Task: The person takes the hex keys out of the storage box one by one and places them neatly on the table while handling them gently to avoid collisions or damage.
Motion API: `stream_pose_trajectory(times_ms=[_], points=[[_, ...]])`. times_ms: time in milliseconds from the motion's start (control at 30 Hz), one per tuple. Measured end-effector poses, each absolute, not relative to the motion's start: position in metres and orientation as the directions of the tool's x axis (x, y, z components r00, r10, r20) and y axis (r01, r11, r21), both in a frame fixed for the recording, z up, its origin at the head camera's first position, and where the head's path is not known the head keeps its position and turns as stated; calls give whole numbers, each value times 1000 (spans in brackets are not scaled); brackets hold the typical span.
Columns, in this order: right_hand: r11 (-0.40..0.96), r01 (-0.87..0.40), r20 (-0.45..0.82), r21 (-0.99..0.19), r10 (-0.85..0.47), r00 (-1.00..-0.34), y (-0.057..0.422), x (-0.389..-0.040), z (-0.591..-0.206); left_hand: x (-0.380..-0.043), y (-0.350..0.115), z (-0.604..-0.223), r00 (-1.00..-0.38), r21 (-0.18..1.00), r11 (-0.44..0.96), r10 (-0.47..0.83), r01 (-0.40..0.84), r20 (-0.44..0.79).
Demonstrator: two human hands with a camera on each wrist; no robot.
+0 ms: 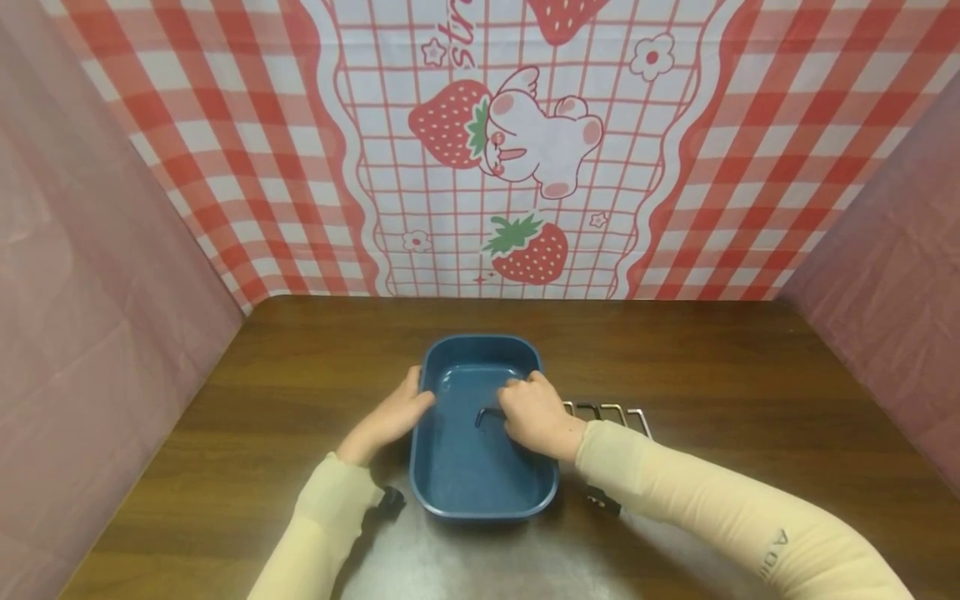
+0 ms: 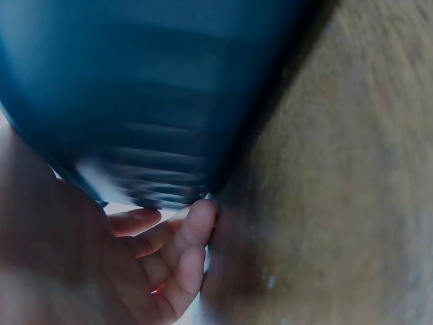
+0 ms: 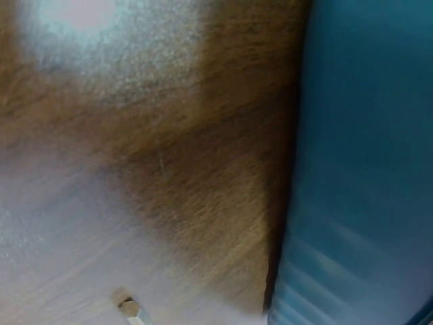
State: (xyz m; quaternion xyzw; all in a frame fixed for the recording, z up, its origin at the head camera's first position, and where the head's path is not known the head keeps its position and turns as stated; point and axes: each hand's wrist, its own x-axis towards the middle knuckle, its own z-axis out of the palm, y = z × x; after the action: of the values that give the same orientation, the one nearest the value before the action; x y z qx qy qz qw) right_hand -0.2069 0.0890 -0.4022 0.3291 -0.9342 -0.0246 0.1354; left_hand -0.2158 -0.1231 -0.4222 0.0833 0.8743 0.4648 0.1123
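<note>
A deep blue rectangular tray with rounded corners stands on the wooden table. My left hand holds its left side, the thumb at the rim. In the left wrist view the left hand's fingers lie against the tray's outer wall, low near the tabletop. Over the tray's right part, my right hand grips a dark hex key; its bent end points left above the tray floor, and the rest is hidden in the fist. The right wrist view shows the tray's outside wall, not the hand.
Right of the tray, several L-shaped hex keys in black, gold and silver lie in a row, partly behind the right forearm. One hexagonal tip shows in the right wrist view. A checked strawberry cloth hangs behind the table.
</note>
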Motion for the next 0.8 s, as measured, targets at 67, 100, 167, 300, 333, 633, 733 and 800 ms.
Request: stream_pose_trajectory(times_ms=[67, 100, 167, 300, 333, 633, 733, 800], points=[[785, -606, 235, 130, -618, -750, 89, -207, -402, -216, -123, -422, -961, 833, 551, 250, 40, -119], [785, -606, 235, 128, -617, -751, 89, -207, -403, -216, -123, -423, -961, 834, 550, 251, 41, -119], [786, -606, 236, 122, -616, -752, 89, -207, -404, -216, -123, -423, -960, 834, 551, 252, 39, -121], [787, -607, 253, 113, -613, -748, 89, -208, -406, -216, -123, -423, -960, 834, 550, 253, 40, -121], [788, -606, 258, 110, -611, -748, 89, -208, -406, -216, -123, -423, -960, 834, 551, 251, 38, -122], [811, -582, 251, 59, -576, -778, 87, -209, -405, -216, -123, -423, -962, 839, 543, 250, 42, -114], [815, -578, 257, 31, -566, -784, 87, -210, -404, -216, -123, -422, -960, 840, 542, 254, 41, -117], [817, -576, 262, 16, -560, -786, 87, -210, -405, -216, -123, -422, -959, 840, 541, 258, 42, -117]])
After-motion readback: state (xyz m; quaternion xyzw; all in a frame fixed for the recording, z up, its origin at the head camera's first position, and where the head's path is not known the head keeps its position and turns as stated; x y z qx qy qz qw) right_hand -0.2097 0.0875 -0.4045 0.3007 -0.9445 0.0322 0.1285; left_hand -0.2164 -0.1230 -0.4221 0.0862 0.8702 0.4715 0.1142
